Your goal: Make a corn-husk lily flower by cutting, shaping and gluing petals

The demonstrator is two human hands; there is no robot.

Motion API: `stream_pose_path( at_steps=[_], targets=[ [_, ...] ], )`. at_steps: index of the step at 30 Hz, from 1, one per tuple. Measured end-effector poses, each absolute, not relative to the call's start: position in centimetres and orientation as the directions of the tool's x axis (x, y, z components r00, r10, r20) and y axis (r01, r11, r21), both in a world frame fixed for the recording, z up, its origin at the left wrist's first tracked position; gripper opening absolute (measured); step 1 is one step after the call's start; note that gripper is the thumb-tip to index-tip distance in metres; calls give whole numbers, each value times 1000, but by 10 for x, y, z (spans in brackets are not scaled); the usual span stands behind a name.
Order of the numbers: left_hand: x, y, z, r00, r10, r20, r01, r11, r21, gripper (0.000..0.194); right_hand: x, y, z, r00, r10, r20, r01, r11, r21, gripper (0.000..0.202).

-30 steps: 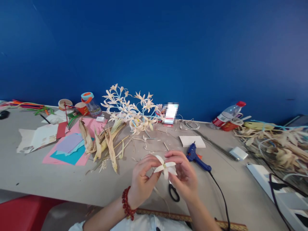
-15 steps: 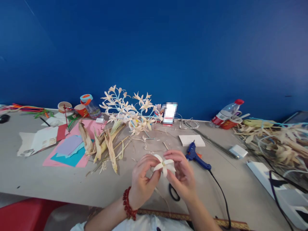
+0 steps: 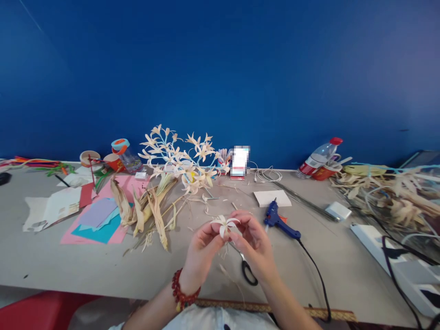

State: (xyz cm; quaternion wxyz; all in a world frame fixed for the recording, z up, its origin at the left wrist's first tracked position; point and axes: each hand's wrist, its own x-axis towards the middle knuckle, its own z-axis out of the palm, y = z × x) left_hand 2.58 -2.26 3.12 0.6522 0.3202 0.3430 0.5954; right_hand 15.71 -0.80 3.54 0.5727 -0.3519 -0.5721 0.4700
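Between my two hands, above the table, is a small white flower [image 3: 226, 225] with several narrow curling petals. My left hand [image 3: 203, 247] pinches it from the left, and a dark red bead bracelet [image 3: 184, 293] circles that wrist. From the right, the fingers and thumb of my right hand [image 3: 253, 243] close on the same flower; its underside is hidden by my fingers. Below my hands lies a pair of scissors [image 3: 248, 272] with black handles, its blades partly covered. A blue glue gun [image 3: 280, 221] rests to the right of my right hand.
Cream flowers on pale blue stems [image 3: 185, 160] stand at the back. Corn husks [image 3: 156, 206] and coloured paper [image 3: 99, 229] lie left. Toward the right are a white card [image 3: 272, 198], thin wires [image 3: 305, 201], a tilted bottle [image 3: 318, 158], a power strip [image 3: 388, 266] and the glue gun's black cord [image 3: 316, 275].
The flower has been tipped so its petals now show more from the side. Both hands have drawn slightly closer together, and more of the scissors shows.
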Motion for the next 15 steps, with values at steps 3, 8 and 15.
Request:
stream_pose_path(
  at_steps=[3,8,15],
  targets=[
    [24,-24,28,42,999,6,-508,17,861,16,154,-9,42,-98,928,361,-115,349,-930,11],
    [22,-27,23,22,982,188,-320,-171,932,11,154,-11,45,-105,911,398,-103,388,-916,7],
    [20,-28,30,35,907,420,-28,-419,908,8,157,-14,43,-135,880,455,-134,439,-888,8]
  ],
)
